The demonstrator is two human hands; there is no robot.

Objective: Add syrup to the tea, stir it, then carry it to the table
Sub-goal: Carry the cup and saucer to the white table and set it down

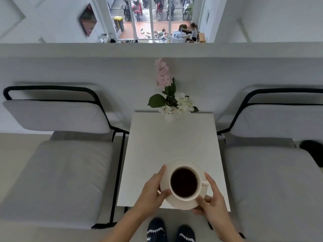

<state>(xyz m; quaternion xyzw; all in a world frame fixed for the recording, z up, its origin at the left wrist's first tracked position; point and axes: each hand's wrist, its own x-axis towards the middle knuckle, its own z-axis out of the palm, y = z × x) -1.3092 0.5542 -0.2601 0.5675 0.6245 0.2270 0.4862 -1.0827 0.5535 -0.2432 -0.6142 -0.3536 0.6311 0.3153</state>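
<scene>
In the lower centre of the frame, both hands grip a white saucer point(176, 201) that carries a white cup point(198, 193) of dark tea point(183, 182). The left hand point(151, 191) is clamped on the saucer's left rim, thumb on top near the cup and fingers stretched along the far edge. The right hand point(212, 200) is clamped on the right rim, thumb on top at the near edge and fingers curled around the side, just beside the cup's handle, which points to the right of the frame. The saucer sits over the near edge of a small white table point(173, 142); whether it rests on the surface or is held just above it cannot be told.

At the far end of the table stands a small white vase point(169, 117) with pink and white flowers point(174, 98). A grey cushioned chair point(57, 172) with a black frame stands at the left of the frame, and a second chair point(272, 180) at the right. At the bottom centre, two feet in dark patterned slippers point(156, 230) stand on the floor below the table's near edge.
</scene>
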